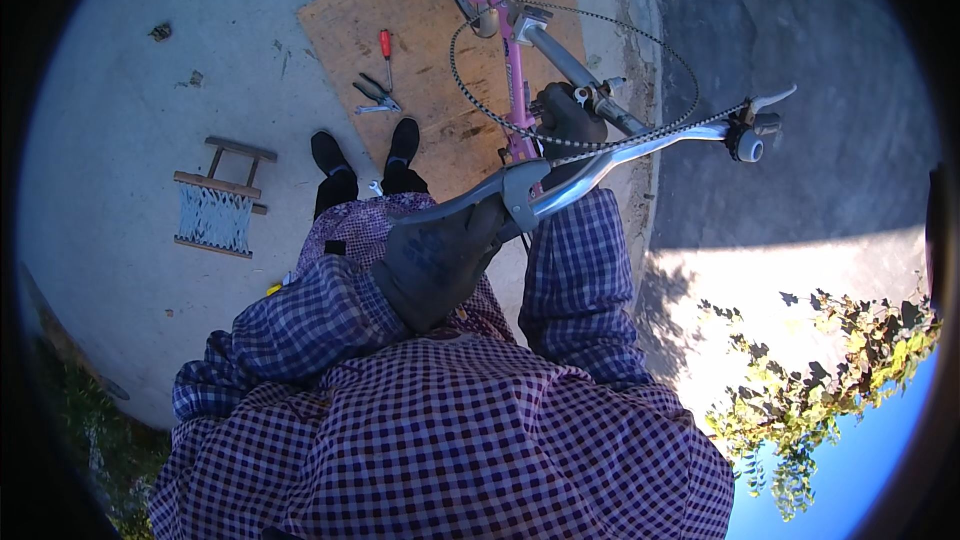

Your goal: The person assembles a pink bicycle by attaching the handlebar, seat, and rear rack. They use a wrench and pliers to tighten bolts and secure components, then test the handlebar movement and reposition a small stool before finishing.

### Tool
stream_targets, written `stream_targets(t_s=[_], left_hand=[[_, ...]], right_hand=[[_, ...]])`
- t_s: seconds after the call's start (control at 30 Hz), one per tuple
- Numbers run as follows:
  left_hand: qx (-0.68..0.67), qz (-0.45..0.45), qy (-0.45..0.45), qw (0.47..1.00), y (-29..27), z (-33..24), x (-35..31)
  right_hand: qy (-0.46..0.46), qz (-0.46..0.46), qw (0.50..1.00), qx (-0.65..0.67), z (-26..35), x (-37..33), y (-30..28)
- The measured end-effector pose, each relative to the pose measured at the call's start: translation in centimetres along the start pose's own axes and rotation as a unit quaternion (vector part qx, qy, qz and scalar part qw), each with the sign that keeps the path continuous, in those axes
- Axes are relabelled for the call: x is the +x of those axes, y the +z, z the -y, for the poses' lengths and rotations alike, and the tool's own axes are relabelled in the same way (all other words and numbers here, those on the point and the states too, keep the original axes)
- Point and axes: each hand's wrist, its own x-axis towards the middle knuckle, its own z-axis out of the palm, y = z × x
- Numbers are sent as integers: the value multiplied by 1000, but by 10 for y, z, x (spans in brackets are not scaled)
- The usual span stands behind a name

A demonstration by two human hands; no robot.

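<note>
The person's left hand (pixel 437 265) is closing its fingers around the near part of the silver handlebar (pixel 588 176), probably to be holding the bicycle (pixel 516 90) steady, while the right hand (pixel 570 118) is resting beside the pink frame, partly behind the bar, so one cannot tell how its fingers are closing. The bicycle is standing in front of the person at the brown board (pixel 350 20), where the screwdriver (pixel 385 43) and pliers (pixel 372 92) are lying, perhaps for easy reach. It is showing a scuffed grey tube and black-and-white cables (pixel 597 15).
</note>
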Motion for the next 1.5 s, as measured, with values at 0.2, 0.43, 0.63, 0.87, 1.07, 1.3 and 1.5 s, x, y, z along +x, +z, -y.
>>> stream_targets(t_s=[0.2,0.43,0.63,0.87,1.07,1.3,1.5], left_hand=[[-3,-51,41,998,-5,0,3],[-26,13,-13,999,0,-1,6],[-13,-24,8,1000,-2,-1,9],[-3,-21,17,1000,-3,5,7],[10,-29,23,999,-3,6,7],[8,-49,26,998,-3,3,6],[13,-29,17,999,-4,3,3]], right_hand=[[-22,14,990,-141,-15,-2,1],[-49,2,988,-150,-26,-3,6],[197,-7,967,161,-6,2,4],[429,-81,812,388,16,5,7],[224,63,919,318,-2,-19,-8],[276,70,880,380,-14,-33,-14],[329,123,792,499,-33,-36,-6]])
